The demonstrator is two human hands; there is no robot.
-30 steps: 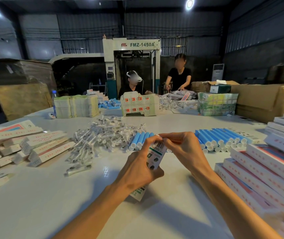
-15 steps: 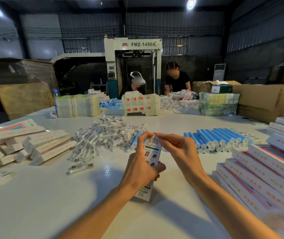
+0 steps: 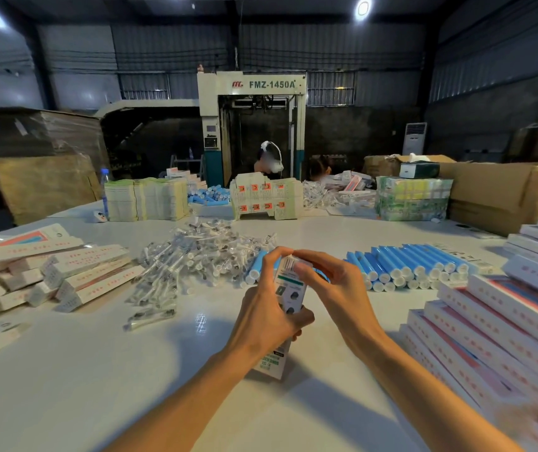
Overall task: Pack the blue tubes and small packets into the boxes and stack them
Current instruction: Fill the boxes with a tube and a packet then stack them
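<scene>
A narrow white box [image 3: 289,296] with green print stands nearly upright on the table [image 3: 81,370] at centre. My left hand [image 3: 267,318] grips its middle. My right hand [image 3: 336,285] pinches the flap at its top end. Behind the hands lies a pile of small clear packets [image 3: 196,256]. A few blue tubes [image 3: 254,267] lie just behind the box, and a row of blue tubes [image 3: 408,265] with white caps lies to the right. Whether anything is inside the box is hidden.
Stacked packed boxes [image 3: 505,314] rise at the right edge. Loose boxes [image 3: 65,275] lie heaped at the left. Flat carton bundles [image 3: 145,199] and a green wrapped bundle [image 3: 411,197] stand at the far side. Two people work beyond them, near large cardboard cartons [image 3: 502,190].
The box has been raised from a slant to nearly upright, its lower end on the table. Both hands stayed on it, the right one working at the top flap.
</scene>
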